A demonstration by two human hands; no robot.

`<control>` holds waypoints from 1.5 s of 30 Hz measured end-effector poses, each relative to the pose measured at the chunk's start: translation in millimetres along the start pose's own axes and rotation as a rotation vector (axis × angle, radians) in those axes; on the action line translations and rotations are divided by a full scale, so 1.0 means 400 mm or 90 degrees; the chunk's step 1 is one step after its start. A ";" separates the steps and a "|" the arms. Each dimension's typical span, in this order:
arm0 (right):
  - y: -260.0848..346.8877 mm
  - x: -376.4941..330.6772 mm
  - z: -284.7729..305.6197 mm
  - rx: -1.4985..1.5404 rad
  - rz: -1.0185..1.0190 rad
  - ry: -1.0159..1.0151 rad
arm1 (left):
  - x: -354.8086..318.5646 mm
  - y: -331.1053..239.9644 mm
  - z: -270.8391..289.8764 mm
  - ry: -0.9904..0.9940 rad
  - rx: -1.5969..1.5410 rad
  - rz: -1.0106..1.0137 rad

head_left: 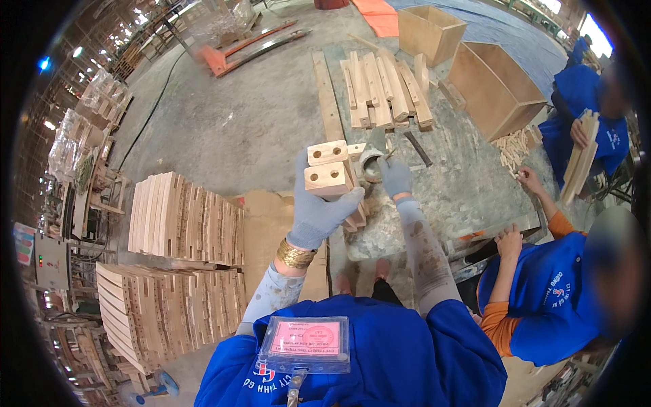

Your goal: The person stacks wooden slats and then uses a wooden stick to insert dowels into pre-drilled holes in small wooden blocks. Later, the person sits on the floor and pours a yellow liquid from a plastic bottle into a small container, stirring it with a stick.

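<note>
My left hand [313,214], in a grey glove, is closed around two pale wooden bars [325,179] stacked together. Their near ends face up toward me, each with two round drilled holes. To the right of them, my gloved right hand [396,178] is pinched at the rim of a small round pot [371,167] crusted with whitish residue. A thin stick-like bit shows at its fingertips, but what it holds is mostly hidden. Beyond the pot a dark flat bar [418,148] lies on the stained worktable [393,227].
Wooden bars [383,88] are piled at the table's far side, beside plywood boxes [498,88]. Small dowels [514,150] lie heaped at right, near a co-worker's hand [529,179]. Another person holds wooden slats [581,159]. Stacked wooden parts [186,220] stand at left; a pallet jack [237,51] is farther off.
</note>
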State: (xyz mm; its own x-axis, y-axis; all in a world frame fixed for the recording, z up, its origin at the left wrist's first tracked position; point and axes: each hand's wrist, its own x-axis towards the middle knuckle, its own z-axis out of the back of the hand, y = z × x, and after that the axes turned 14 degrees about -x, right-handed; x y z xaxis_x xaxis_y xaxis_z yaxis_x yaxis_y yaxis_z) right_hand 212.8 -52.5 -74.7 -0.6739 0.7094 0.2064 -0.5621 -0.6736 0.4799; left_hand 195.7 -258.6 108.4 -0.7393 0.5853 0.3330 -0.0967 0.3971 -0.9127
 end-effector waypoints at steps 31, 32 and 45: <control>0.445 -0.103 0.709 0.240 0.346 -0.040 | 0.031 0.039 -0.027 0.042 0.013 -0.099; 0.449 -0.101 0.706 0.221 0.374 -0.040 | 0.032 0.039 -0.027 0.044 0.020 -0.095; 0.499 -0.091 0.756 -0.050 0.573 0.037 | 0.033 0.019 -0.031 0.046 0.050 -0.035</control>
State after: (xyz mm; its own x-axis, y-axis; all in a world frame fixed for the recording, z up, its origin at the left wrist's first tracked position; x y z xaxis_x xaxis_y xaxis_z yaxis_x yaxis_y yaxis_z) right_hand 270.2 -150.2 271.5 -0.8963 -0.1027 0.4314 0.1596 -0.9823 0.0976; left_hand 193.4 -238.9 108.8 -0.6818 0.6149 0.3964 -0.1897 0.3747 -0.9075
